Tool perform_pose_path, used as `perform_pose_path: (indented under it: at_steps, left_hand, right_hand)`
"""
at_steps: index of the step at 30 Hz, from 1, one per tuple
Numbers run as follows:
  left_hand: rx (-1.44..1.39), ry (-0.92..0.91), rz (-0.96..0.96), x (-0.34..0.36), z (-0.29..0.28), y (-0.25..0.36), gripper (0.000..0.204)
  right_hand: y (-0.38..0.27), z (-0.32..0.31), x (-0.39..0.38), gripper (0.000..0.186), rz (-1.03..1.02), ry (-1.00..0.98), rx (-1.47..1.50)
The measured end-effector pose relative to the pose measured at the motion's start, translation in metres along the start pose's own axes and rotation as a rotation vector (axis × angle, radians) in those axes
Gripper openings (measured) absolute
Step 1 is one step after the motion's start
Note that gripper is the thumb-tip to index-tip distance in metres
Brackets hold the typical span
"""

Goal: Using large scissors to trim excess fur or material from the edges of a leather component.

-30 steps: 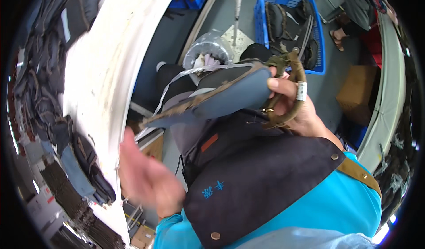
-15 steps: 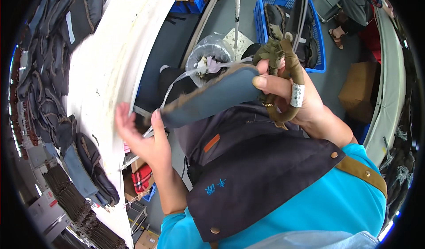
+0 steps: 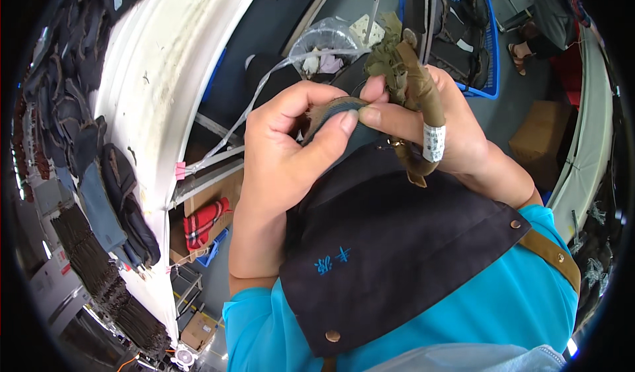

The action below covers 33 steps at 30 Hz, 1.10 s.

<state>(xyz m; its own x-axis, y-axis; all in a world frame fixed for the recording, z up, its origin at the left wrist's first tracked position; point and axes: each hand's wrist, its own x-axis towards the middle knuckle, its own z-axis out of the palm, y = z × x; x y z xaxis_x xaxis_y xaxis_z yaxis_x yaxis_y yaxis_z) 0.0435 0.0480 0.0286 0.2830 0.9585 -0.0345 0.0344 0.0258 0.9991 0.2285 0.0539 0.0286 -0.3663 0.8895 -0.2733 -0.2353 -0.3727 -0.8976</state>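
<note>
White table (image 3: 142,130): dark padded pieces (image 3: 66,94) heaped along its left edge.

Left hand (image 3: 281,140), past the table's right edge: thumb and forefinger pinched together on a fabric piece; remaining fingers curled, partly hidden.

Blue-grey fabric piece (image 3: 332,112), brown frayed edge: held in the air between both hands, above the dark apron (image 3: 403,206), bent over at the grip. Handling, by judgement: light, soft, pliable, not fragile; frayed edge may shed. Best taken by thumb-and-finger pinch close to the edge, both sides of the bend.

Right hand (image 3: 456,124): thumb and forefinger closed on the piece's right end; scissors carried in the same hand, exact finger placement on them unclear.

Scissors, cloth-wrapped olive handle (image 3: 423,91), blades upward: judged rigid, heavier; safest held by the wrapped loop.

Blue crate (image 3: 494,54), beyond: dark padded items inside.
</note>
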Motion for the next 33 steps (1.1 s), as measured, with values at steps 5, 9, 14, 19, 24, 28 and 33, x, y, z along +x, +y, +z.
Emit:
perform_pose_path:
  at_steps: [5,9,14,19,24,28,33]
  left_hand:
    - [-0.313,0.069,-0.063,-0.014,0.004,-0.012,0.014]
    - [-0.349,0.044,-0.044,-0.022,0.001,-0.012,0.012]
    - [-0.331,0.04,-0.021,-0.022,-0.001,-0.013,0.011]
    - [-0.229,0.031,0.062,-0.019,0.002,-0.014,0.011]
    - [-0.142,0.054,0.092,-0.019,0.004,-0.01,0.013]
    - [-0.091,0.029,0.126,-0.019,0.004,-0.009,0.014]
    - [-0.079,0.035,0.145,-0.019,0.004,-0.013,0.015]
  right_hand:
    - [0.009,0.002,-0.007,0.019,-0.147,0.114,-0.073]
    - [0.012,-0.024,-0.017,0.021,-0.282,0.11,-0.42]
    - [0.005,-0.047,-0.029,0.05,-0.287,-0.197,-0.883]
    - [-0.002,-0.038,-0.035,0.046,-0.38,-0.033,-1.178]
    - [-0.004,-0.04,-0.034,0.048,-0.544,0.031,-1.32]
    - [-0.004,-0.044,-0.035,0.053,-0.607,0.074,-1.4]
    - [-0.006,-0.04,-0.032,0.046,-0.669,0.11,-1.446]
